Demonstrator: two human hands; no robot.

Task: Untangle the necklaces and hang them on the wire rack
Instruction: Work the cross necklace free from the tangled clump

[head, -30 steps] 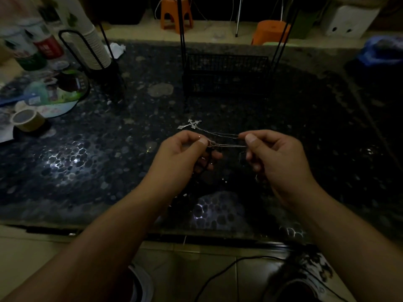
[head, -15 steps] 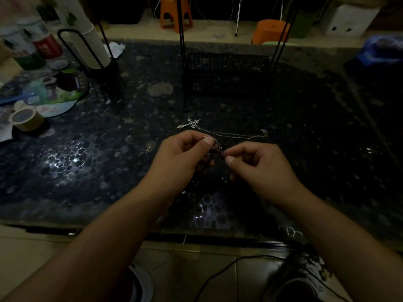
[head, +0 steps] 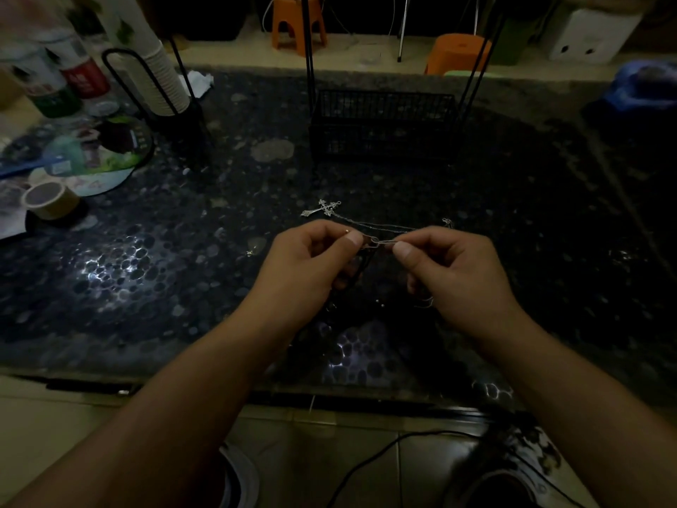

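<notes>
My left hand (head: 306, 264) and my right hand (head: 452, 273) are raised just above the dark stone table, both pinching a thin silver necklace chain (head: 379, 242) stretched between thumb and forefinger tips. More of it dangles dark below my hands. A second necklace with a silver cross pendant (head: 324, 207) lies flat on the table just beyond my fingers, its chain running right behind them. The black wire rack (head: 384, 126) stands at the table's far middle, with a mesh basket at its base and thin uprights rising out of view.
A black holder with a stack of paper cups (head: 157, 67) stands at the far left, next to bottles (head: 55, 86). A round printed fan (head: 88, 152) and a tape roll (head: 49, 199) lie on the left. Orange stools (head: 298, 23) stand on the floor beyond.
My right hand came in close to my left and dropped, then rose again. The chain span between my fingertips is now much shorter than a second ago.
</notes>
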